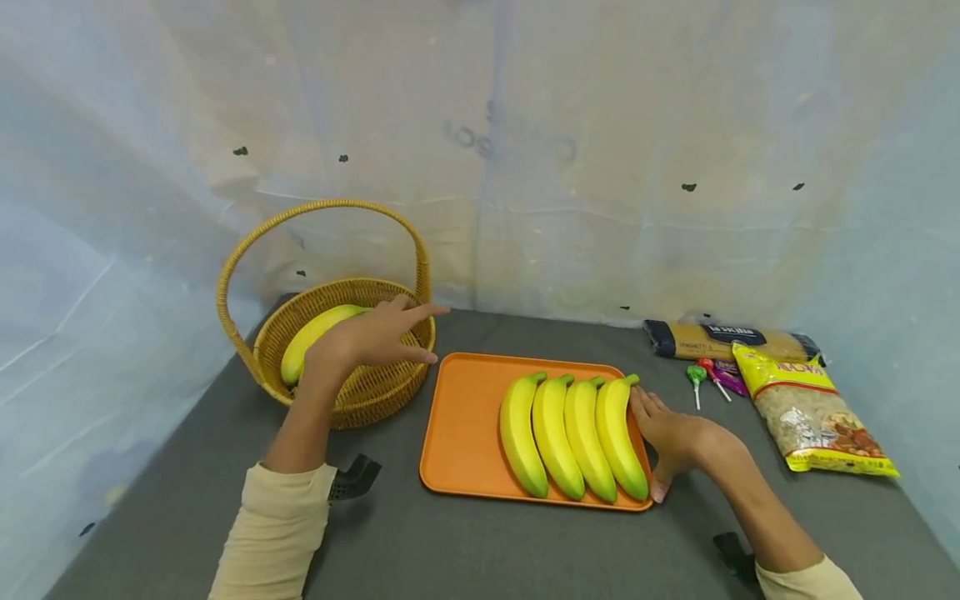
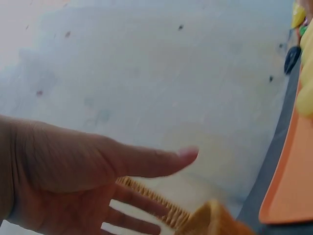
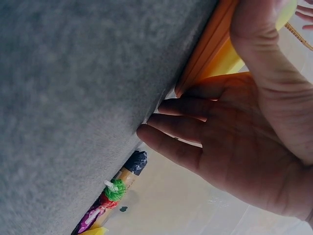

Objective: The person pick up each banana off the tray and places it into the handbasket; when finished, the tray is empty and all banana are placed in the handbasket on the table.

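- Left hand (image 1: 371,337): fingers straight & spread, grip loose, clamped on nothing. It hovers over the basket's (image 1: 367,396) front rim, right above the lone banana (image 1: 311,340) lying inside.
- Left wrist view: palm open (image 2: 63,181), thumb out, woven rim (image 2: 156,200) just below the fingers. Can't tell if fingertips touch the banana.
- Right hand (image 1: 671,433): flat on the desk (image 1: 525,542) at the tray's (image 1: 465,417) right edge, fingers relaxed & together, nothing gripped. Fingertips up against the outermost banana of the row, thumb near the tray's front corner.
- Right wrist view: fingers (image 3: 186,127) pressed along the orange tray edge (image 3: 205,49), yellow peel showing behind them.
- Four bananas (image 1: 573,437) on the tray, side by side, touching, stems pointing away from the person, all on the tray's right half.
- Basket w/ tall arched handle sits left of the tray, just beside it, near the back-left corner.
- Far right on the desk: spaghetti pack (image 1: 731,340) by the wall, lollipops (image 1: 708,375) just in front, yellow snack bag (image 1: 810,412) beside those. Well apart from both hands.
- Grey desk surface, pale sheeting walls around.
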Motion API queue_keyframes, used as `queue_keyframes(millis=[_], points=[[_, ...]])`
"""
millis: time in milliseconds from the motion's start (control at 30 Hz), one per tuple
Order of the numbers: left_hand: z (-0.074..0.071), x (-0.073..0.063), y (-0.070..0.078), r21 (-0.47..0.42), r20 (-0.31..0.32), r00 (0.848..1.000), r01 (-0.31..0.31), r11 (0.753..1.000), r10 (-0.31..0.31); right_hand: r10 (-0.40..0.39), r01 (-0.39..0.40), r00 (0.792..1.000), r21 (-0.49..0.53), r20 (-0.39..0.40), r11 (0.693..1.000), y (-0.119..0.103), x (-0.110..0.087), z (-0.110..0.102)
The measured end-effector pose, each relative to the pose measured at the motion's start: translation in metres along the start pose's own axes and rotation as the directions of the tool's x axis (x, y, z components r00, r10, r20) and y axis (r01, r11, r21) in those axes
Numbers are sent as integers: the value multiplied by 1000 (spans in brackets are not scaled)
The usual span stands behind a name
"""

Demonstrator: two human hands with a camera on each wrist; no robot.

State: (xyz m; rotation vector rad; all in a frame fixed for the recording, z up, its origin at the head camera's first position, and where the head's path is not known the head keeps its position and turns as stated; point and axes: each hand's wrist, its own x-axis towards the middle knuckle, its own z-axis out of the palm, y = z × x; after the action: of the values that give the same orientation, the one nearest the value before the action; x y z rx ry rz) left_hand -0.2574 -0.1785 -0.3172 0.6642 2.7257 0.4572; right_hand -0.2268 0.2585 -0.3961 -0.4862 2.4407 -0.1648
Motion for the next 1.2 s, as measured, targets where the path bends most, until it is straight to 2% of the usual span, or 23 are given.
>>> queue_keyframes(millis=[167,300,533,700,833,933,1067,1200], points=[[9,8,25,-3,80,991,-104,995,104,6,-6,1000,-10,-1,1000,0,1,-1],[23,19,43,9,171,975,-144,989,141,7,-7,1000,-13,4,1000,1,1,0],[52,37,71,45,314,941,-147,988,126,8,-8,1000,-9,-1,1000,1,0,1],[67,43,80,136,355,929,-162,977,105,2,-2,1000,-14,-5,1000,0,0,1],[78,45,83,187,381,922,-152,971,71,2,-2,1000,-15,2,1000,0,1,1],[84,47,86,193,379,924,-129,973,47,1,-1,1000,-9,7,1000,1,2,1],[87,48,90,180,342,939,-94,979,27,-2,2,1000,-11,-4,1000,1,2,1],[88,48,92,167,296,954,-13,986,-38,3,-3,1000,-13,-2,1000,1,1,0]])
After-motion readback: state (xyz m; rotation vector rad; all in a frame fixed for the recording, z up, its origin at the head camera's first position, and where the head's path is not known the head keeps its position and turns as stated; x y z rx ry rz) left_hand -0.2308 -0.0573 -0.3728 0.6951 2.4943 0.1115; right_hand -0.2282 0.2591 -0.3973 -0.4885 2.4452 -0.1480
